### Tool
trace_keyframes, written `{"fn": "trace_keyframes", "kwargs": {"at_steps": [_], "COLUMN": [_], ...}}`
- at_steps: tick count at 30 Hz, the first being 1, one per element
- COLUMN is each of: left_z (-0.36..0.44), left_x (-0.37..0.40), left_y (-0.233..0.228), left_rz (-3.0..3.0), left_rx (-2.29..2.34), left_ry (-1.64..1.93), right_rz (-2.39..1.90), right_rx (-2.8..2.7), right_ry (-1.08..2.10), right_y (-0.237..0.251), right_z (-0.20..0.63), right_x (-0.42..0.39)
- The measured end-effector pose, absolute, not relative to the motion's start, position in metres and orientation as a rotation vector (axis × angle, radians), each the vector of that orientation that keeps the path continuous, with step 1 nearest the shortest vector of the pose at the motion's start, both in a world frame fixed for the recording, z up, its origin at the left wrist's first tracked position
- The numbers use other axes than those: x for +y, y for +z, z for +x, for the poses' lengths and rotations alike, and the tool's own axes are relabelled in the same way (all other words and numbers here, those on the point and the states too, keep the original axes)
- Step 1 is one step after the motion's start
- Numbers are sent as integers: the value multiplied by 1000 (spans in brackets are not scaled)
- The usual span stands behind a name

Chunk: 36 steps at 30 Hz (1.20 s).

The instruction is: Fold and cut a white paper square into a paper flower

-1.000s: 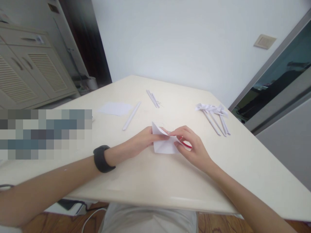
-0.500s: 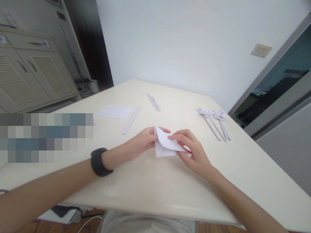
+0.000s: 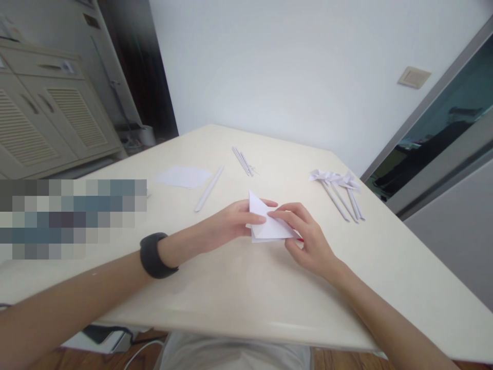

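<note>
The small white folded paper sheet (image 3: 268, 226) was partly creased, one corner raised, pinched between the left hand (image 3: 231, 223) and right hand (image 3: 304, 236), with finished white paper-stick pinwheels (image 3: 339, 187) lying nearby.

Both hands' fingers (image 3: 256, 219) pinch folded white paper (image 3: 269, 228) on table (image 3: 231, 288).

Matt white paper sheet (image 3: 269, 228) lies on a smooth, glossy cream table (image 3: 239, 293).
</note>
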<state>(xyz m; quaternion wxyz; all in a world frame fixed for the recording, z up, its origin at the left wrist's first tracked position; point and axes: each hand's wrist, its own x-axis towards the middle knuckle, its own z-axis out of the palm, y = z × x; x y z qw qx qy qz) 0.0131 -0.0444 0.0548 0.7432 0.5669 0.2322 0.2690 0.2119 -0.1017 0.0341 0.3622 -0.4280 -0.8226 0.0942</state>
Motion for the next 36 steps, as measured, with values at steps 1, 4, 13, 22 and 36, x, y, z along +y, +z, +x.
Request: {"fn": "trace_keyframes", "kwargs": {"at_steps": [1, 4, 13, 22, 36], "left_z": [13, 12, 13, 19, 17], "left_x": [-45, -43, -40, -40, -37], "left_y": [54, 51, 45, 39, 28], "left_rz": [1288, 1376, 1462, 1511, 1688], "left_rx": [496, 458, 504, 540, 620], "left_ry": [580, 580, 605, 493, 486], "right_rz": [-1101, -1084, -1218, -1284, -1322], "right_rx": [-2120, -2111, -1893, -1662, -1602], "right_ry": [265, 355, 668, 1061, 950], "right_y": [35, 39, 41, 35, 32], "right_z": [212, 211, 209, 208, 212], "right_x": [-102, -103, -104, -98, -94]}}
